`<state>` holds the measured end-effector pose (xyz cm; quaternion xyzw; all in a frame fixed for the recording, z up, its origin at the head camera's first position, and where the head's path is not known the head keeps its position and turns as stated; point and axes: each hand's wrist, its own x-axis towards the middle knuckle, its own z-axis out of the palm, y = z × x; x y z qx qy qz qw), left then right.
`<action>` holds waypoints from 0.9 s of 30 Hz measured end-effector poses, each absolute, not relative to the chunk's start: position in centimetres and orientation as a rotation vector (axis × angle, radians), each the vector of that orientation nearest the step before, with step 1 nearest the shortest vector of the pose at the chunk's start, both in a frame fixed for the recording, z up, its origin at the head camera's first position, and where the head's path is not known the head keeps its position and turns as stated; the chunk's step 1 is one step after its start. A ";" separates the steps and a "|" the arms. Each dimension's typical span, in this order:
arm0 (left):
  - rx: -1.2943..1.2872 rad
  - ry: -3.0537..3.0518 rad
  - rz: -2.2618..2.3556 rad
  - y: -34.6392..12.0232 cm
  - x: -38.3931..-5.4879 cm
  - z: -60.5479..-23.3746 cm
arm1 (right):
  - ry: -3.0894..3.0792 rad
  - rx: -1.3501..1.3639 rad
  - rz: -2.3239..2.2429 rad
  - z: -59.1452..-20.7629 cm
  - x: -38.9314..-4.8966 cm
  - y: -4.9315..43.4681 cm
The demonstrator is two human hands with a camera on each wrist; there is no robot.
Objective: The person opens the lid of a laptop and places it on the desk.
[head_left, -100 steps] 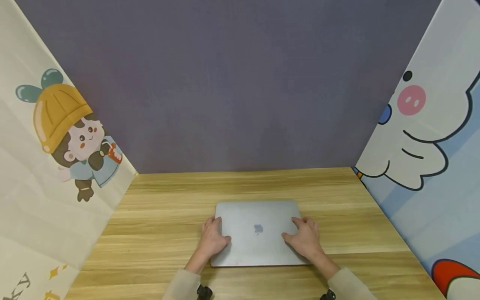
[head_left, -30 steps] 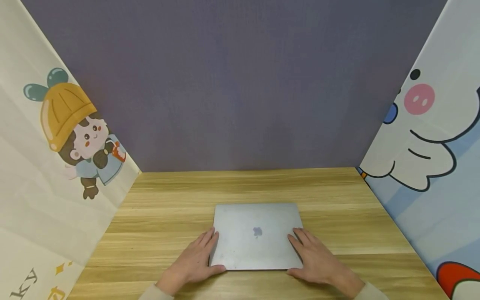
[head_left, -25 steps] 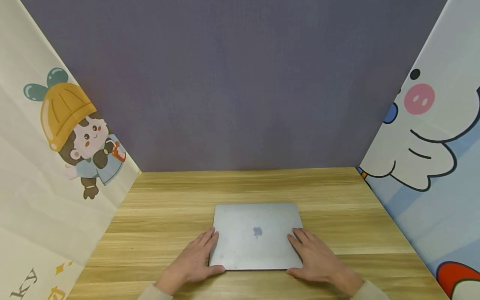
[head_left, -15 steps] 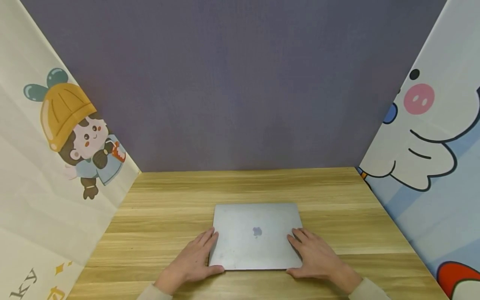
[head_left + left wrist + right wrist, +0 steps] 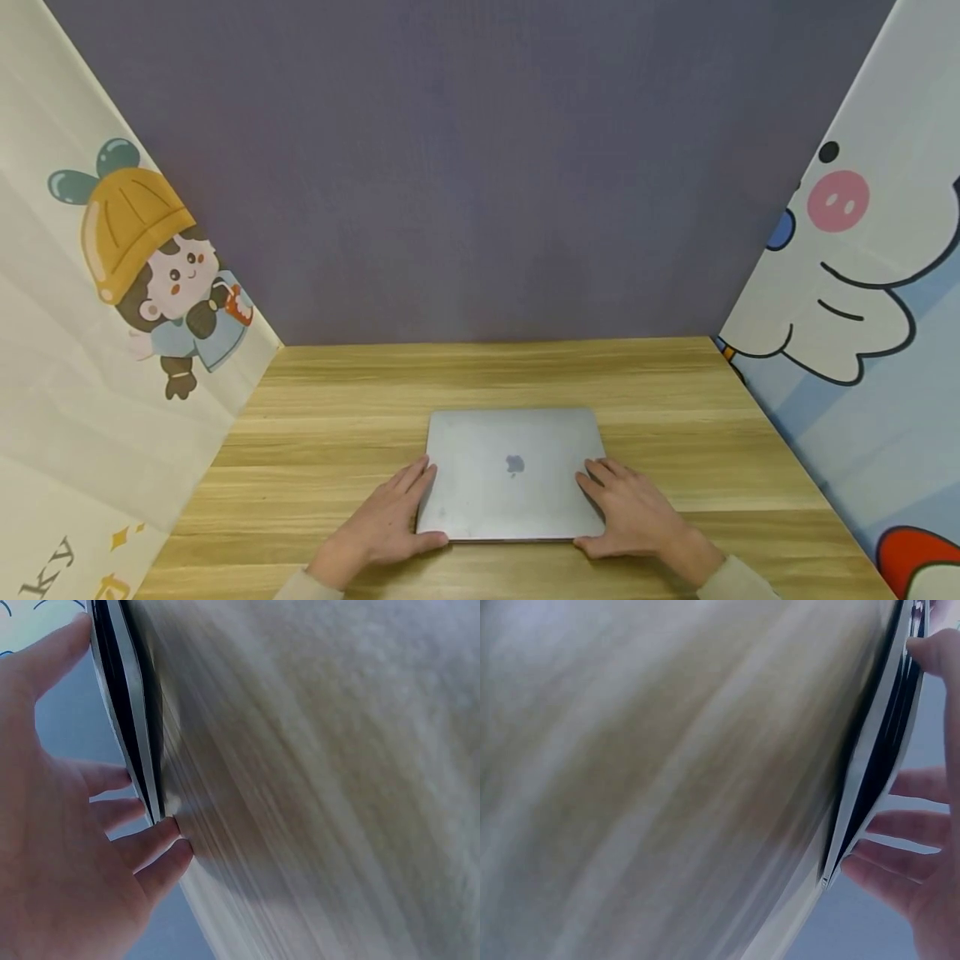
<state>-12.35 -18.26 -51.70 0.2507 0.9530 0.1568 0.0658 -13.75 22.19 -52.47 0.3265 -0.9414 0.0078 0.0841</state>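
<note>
A silver laptop (image 5: 517, 504) with a dark apple logo lies on the wooden table, its lid raised a little. Both wrist views show a dark gap between the lid and the base (image 5: 139, 697), widest toward the front. My left hand (image 5: 386, 521) is at the near left corner, thumb (image 5: 56, 649) at the lid's front edge, fingers spread along the left side, the lower ones reaching the table. At the near right corner is my right hand (image 5: 645, 517). Its thumb (image 5: 930, 654) overlaps the gap at the front; the other fingertips touch the lid's right side.
The wood-grained table (image 5: 315, 433) runs back to a grey-purple wall panel (image 5: 480, 167). Printed cartoon panels flank it, a cream left panel (image 5: 67, 400) and a blue-and-white right panel (image 5: 862, 433). Light sleeves (image 5: 738, 579) show at the bottom.
Since the first frame, both hands have shifted from the laptop's sides and lid top to its near corners, thumbs now at the front edge. Over the last second they have barely moved.
</note>
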 end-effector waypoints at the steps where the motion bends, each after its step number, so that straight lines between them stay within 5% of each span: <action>1: 0.756 2.872 0.478 -18.3 -12.3 -51.7 | -2.807 0.974 0.018 -52.5 -13.8 22.2; 27: 0.787 2.901 0.452 -18.3 -12.2 -51.9 | -2.649 1.074 0.002 -52.1 -13.7 22.2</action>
